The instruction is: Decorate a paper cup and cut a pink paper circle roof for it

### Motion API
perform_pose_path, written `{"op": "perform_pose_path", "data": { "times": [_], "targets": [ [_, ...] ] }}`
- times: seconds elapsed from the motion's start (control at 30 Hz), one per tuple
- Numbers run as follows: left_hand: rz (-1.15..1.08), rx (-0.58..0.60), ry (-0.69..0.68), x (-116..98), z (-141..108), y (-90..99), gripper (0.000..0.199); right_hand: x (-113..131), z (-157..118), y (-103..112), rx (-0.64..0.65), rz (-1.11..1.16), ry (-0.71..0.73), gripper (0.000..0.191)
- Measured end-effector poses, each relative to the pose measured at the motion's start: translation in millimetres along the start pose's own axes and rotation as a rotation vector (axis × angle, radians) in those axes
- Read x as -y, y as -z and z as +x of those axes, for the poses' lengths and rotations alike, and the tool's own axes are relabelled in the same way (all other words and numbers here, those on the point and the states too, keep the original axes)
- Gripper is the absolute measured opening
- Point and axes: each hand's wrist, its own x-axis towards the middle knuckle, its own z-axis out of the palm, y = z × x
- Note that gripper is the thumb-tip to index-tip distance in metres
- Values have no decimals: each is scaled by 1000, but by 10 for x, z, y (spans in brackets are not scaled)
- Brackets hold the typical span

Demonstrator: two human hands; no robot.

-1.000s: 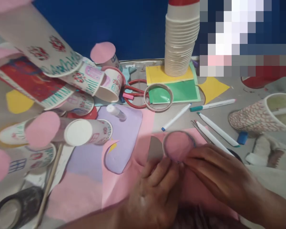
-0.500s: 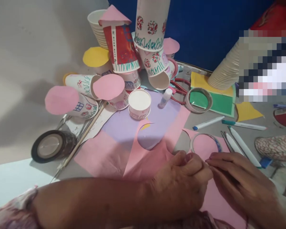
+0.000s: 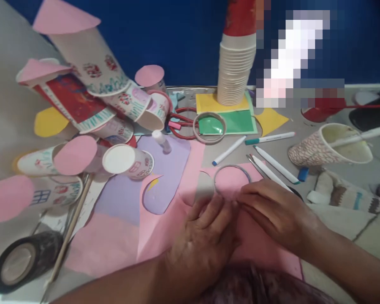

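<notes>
A thin tape ring (image 3: 249, 174) lies on pink paper (image 3: 259, 240) in front of me. My left hand (image 3: 205, 236) rests on the paper below the ring, its fingers curled and closed. Close beside it, my right hand (image 3: 275, 211) has its thumb and fingers pressed together at the ring's lower right edge. The fingertips of both hands nearly meet. Whatever lies between them is hidden or too small to make out. Left of the hands, the pink paper has a curved cut-out over a lilac sheet (image 3: 177, 164).
Decorated paper cups (image 3: 91, 67) with pink tops crowd the left. A glue stick (image 3: 162, 141), red scissors (image 3: 182, 134), wider tape ring (image 3: 223, 131) and markers (image 3: 231, 150) lie ahead. Stacked cups (image 3: 234, 71) stand behind; a patterned cup (image 3: 307, 147) lies right, black tape (image 3: 28, 261) left.
The camera view has turned right, so the cups appear farther left. Both hands remain close together by the thin tape ring; my left hand's fingers are less tightly bunched.
</notes>
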Motion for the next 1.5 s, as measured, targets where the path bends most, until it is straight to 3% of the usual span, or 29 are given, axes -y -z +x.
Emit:
{"op": "perform_pose_path", "data": {
  "times": [0.23, 0.7, 0.83, 0.97, 1.07, 1.17, 1.3, 1.4, 1.5],
  "targets": [
    [-2, -36, -11, 27, 91, 34, 21, 13, 13, 52, 19, 64, 6, 26],
    [46, -11, -15, 32, 173, 61, 24, 26, 32, 40, 28, -5, -2, 20],
    [49, -34, -13, 33, 173, 43, 24, -40, 15, 132, -105, -9, -18, 25],
    [44, -80, -16, 35, 166, 17, 24, -170, -6, 333, -258, -303, -235, 25],
    [45, -86, -34, 43, 141, -15, 27, -221, -14, 471, -207, -506, -327, 27],
    [55, -84, -51, 54, 109, -48, 29, -198, 2, 554, -113, -550, -414, 24],
    [55, -55, -38, 67, 82, -66, 32, -136, 68, 579, 142, -549, -602, 19],
    [46, -9, -34, 67, 76, -54, 36, -133, 110, 543, 273, -526, -618, 18],
    [41, 22, -27, 54, 77, -37, 37, -163, 117, 495, 263, -481, -584, 14]
  ]
}}
